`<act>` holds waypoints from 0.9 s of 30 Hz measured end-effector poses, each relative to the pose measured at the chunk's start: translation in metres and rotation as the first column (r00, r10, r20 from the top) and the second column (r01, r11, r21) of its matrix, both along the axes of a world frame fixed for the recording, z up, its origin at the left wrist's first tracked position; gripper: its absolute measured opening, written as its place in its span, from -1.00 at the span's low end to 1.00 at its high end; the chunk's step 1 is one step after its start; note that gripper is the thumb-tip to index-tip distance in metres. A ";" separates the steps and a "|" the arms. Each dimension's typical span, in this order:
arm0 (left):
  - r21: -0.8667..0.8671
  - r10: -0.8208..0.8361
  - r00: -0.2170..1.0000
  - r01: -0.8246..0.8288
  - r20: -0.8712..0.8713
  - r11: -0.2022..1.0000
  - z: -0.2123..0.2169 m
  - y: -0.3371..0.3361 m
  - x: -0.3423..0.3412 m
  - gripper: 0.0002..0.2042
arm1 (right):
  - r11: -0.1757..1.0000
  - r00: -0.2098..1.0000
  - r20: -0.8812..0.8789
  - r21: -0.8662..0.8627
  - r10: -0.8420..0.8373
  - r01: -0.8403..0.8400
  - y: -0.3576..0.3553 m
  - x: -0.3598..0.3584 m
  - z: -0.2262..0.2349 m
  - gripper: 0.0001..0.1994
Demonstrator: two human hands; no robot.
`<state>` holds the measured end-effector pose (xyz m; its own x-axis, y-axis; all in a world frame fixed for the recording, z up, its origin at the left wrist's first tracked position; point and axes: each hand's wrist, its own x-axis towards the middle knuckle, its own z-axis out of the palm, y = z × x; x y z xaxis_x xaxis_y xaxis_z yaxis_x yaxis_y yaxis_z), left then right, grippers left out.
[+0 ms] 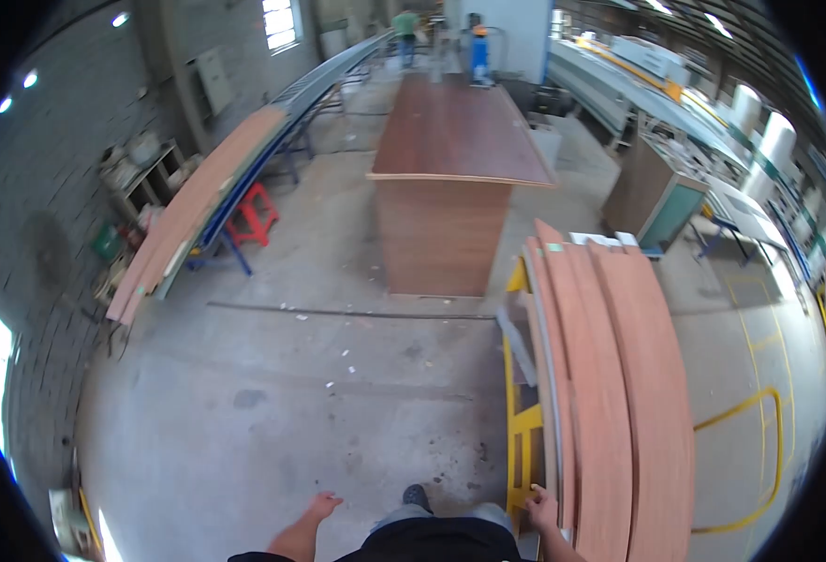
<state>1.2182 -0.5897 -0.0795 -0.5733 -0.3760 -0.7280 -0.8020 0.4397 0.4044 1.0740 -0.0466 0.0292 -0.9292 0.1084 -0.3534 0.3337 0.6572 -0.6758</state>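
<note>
My left hand hangs over the bare concrete floor at my left side, its fingers loosely apart and holding nothing. On the other side, my right hand is beside the near left edge of a stack of long reddish-brown wood boards. Its fingers look loosely apart with nothing visible in them; whether they touch the edge I cannot tell. The boards lie lengthwise on a cart with a yellow metal frame, and some white pieces sit at their far end.
Ahead stands a large stack of brown panels. To the left, long boards rest on a blue-legged conveyor, with a red stool beside it. A yellow rail curves at the right. A person stands far back.
</note>
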 end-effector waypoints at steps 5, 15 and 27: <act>0.003 0.136 0.989 -0.136 -0.054 0.991 -0.003 -0.027 -0.036 -0.39 | 0.993 0.990 0.127 -0.106 0.065 -0.051 -0.037 -0.064 -0.045 -0.52; 0.034 0.351 0.911 -0.352 -0.217 0.935 0.022 -0.080 -0.113 -0.52 | 0.901 0.655 0.669 -0.432 0.352 -0.043 -0.090 -0.247 -0.188 -0.82; 0.549 0.983 -0.176 -0.828 -0.055 -0.117 -0.005 -0.369 -0.061 -0.39 | 0.826 0.737 0.405 -0.421 0.542 -0.376 -0.617 -0.450 -0.206 -0.75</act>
